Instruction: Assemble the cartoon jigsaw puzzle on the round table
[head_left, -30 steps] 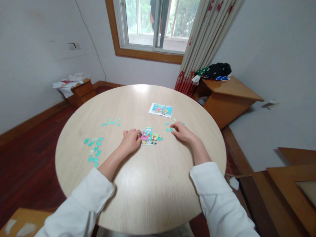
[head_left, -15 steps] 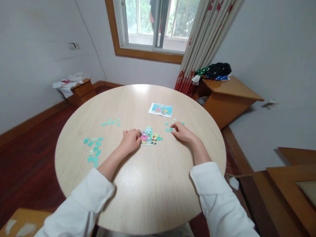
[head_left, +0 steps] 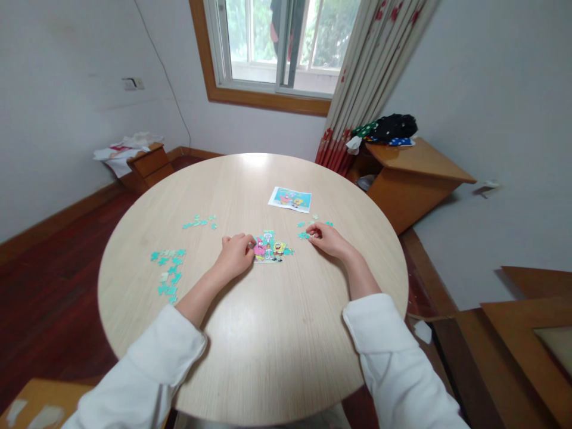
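A partly joined jigsaw puzzle (head_left: pixel 268 247) with cartoon figures, pink and yellow among them, lies in the middle of the round table. At its left edge is my left hand (head_left: pixel 235 257), fingers curled and fingertips touching the puzzle. My right hand (head_left: pixel 329 239) is to the right of the puzzle, thumb and forefinger pinched at a small turquoise puzzle piece (head_left: pixel 304 236) on the tabletop. The fingertips partly hide that piece. A few more loose pieces (head_left: pixel 315 217) lie just beyond the right fingers.
A printed picture sheet (head_left: pixel 290 199) lies behind the puzzle. Several loose turquoise pieces (head_left: pixel 167 290) are spread at the left, with another small group (head_left: pixel 201 221) farther back. The round wooden table (head_left: pixel 277 345) stands below a window, with a cloth-topped cabinet (head_left: pixel 415 167) at the right.
The turquoise pieces at my right fingertips have shifted slightly and now sit closer together. My left hand and the joined puzzle stay in place.
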Motion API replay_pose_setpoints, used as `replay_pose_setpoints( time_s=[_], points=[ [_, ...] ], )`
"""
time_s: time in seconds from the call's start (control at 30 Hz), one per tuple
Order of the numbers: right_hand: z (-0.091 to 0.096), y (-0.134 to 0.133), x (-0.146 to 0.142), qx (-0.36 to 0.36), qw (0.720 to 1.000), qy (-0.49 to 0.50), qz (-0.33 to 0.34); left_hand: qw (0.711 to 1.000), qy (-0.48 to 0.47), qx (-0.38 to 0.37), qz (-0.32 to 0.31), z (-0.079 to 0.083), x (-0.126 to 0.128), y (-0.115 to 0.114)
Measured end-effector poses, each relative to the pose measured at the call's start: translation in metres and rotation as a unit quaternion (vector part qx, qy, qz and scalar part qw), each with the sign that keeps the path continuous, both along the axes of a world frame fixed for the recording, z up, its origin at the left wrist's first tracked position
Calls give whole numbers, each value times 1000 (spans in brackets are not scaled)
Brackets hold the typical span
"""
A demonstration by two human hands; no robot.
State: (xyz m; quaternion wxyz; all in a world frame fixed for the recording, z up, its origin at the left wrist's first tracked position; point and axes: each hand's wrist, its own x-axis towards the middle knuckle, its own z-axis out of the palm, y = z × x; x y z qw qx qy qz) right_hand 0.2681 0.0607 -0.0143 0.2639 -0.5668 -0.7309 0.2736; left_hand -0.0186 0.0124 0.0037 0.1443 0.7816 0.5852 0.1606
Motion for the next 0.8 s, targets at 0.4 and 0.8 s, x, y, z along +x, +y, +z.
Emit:
replay_pose_setpoints(
  time_s=[0.4,0.8],
  points=[
    [-4,1,-5,22,1000,6,-13,1000,2,5,3,-1,0,1],
    [3,-1,-11,24,999,1,-40,1000,-1,2,2,-1,0,1]
  ],
)
